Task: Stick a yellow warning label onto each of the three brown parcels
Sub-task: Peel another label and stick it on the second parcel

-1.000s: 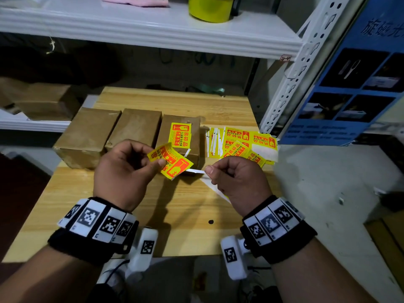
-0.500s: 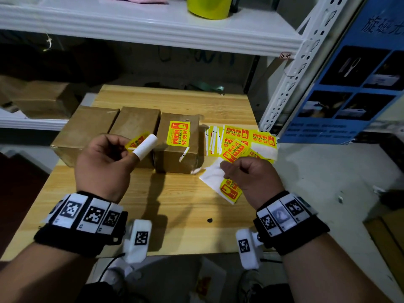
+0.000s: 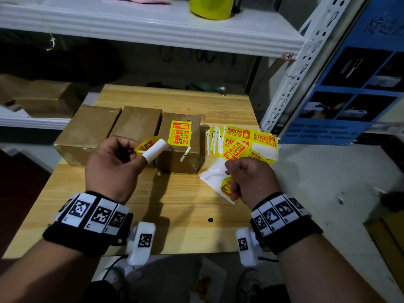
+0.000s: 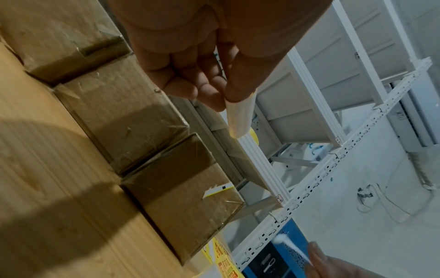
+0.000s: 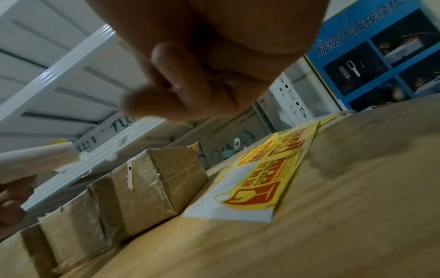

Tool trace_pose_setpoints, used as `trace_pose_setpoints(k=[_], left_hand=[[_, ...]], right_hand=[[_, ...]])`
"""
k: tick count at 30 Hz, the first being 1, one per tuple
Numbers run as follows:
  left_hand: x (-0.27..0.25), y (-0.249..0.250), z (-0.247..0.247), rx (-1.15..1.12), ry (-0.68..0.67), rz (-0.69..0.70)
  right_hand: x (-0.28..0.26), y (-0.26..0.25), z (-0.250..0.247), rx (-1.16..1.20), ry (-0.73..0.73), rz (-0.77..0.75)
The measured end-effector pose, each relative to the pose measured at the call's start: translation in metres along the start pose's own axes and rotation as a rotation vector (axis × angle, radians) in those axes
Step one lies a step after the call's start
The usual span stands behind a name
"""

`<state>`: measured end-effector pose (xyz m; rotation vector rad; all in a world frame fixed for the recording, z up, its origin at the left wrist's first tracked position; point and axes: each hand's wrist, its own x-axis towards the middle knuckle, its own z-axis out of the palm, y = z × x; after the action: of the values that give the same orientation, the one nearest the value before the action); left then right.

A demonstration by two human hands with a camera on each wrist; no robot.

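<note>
Pine table (image 3: pixel 175 226), white shelving (image 3: pixel 153 25), left fingers (image 3: pixel 122 145) pinching label (image 3: pixel 146 145), right unclear.

Readable: "易碎品" in red on the yellow label (image 3: pixel 179 132) stuck on the right-hand parcel (image 3: pixel 178 149); same "易碎品" on loose labels (image 5: pixel 259 180) on the table (image 3: pixel 175 204); "旋磁光波按摩" in white on the blue poster (image 5: pixel 352 37); small shelf tag (image 3: pixel 287 56) illegible.

A stockroom: white slotted-steel shelving (image 3: pixel 290 68) beside taped parcels (image 3: pixel 135 125)
</note>
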<state>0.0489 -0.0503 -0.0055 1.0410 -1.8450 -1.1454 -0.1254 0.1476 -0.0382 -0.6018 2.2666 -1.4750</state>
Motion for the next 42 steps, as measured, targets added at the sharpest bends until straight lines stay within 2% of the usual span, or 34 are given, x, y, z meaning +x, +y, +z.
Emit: trace_pose_setpoints(k=[2, 5, 9, 13, 18, 24, 27, 31, 36, 39, 42], left_hand=[[-0.001, 0.0, 0.001, 0.004, -0.002, -0.001], [-0.001, 0.001, 0.002, -0.013, -0.009, -0.006], [-0.002, 0.0, 0.003, -0.016, -0.017, -0.013], [-0.002, 0.0, 0.005, -0.029, -0.025, -0.006], [-0.003, -0.001, 0.006, -0.031, -0.031, 0.003], [-0.003, -0.002, 0.006, -0.028, -0.046, 0.017], [-0.003, -0.002, 0.006, -0.016, -0.052, 0.024], [-0.003, -0.001, 0.006, -0.031, -0.064, 0.028], [-0.004, 0.0, 0.006, -0.034, -0.067, 0.027], [-0.003, -0.002, 0.007, -0.024, -0.071, 0.037], [-0.002, -0.004, 0.006, -0.025, -0.075, 0.04]], right_hand=[[0.002, 0.001, -0.002, -0.198, 0.035, -0.052], [0.003, 0.002, -0.002, -0.235, 0.041, -0.06], [0.003, 0.007, 0.004, 0.097, 0.011, 0.092], [0.005, 0.004, 0.006, 0.315, -0.007, 0.092], [0.004, 0.0, 0.001, 0.322, 0.034, 0.149], [0.014, 0.006, 0.005, 0.533, 0.005, 0.238], [0.014, 0.007, 0.003, 0.455, 0.011, 0.249], [0.012, 0.01, 0.002, 0.496, -0.003, 0.275], [0.011, 0.015, -0.001, 0.165, 0.036, 0.172], [0.012, 0.018, -0.006, -0.013, 0.039, 0.059], [0.013, 0.02, -0.009, -0.079, 0.046, 0.01]])
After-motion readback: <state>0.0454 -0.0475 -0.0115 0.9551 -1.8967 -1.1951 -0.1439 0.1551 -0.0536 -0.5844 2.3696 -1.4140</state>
